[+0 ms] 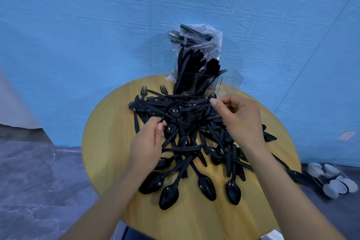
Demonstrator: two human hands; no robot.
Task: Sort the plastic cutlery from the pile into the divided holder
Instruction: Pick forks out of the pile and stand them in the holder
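Note:
A pile of black plastic cutlery (194,142) covers the middle of a round wooden table (109,142): forks at the back left, large spoons at the front. A clear divided holder (230,82) stands at the table's far edge, with knives (183,64) in its left compartment, forks (211,68) in the middle one, and the right one bare. My left hand (148,140) pinches the handle of a small black spoon (174,111) lifted over the pile. My right hand (239,117) pinches another small spoon (212,96) near the holder's front.
A clear plastic bag (202,39) of wrapped black cutlery leans on the blue wall behind the holder. A long spoon (294,173) hangs over the table's right edge. A pack of white items (331,179) lies on the floor at the right.

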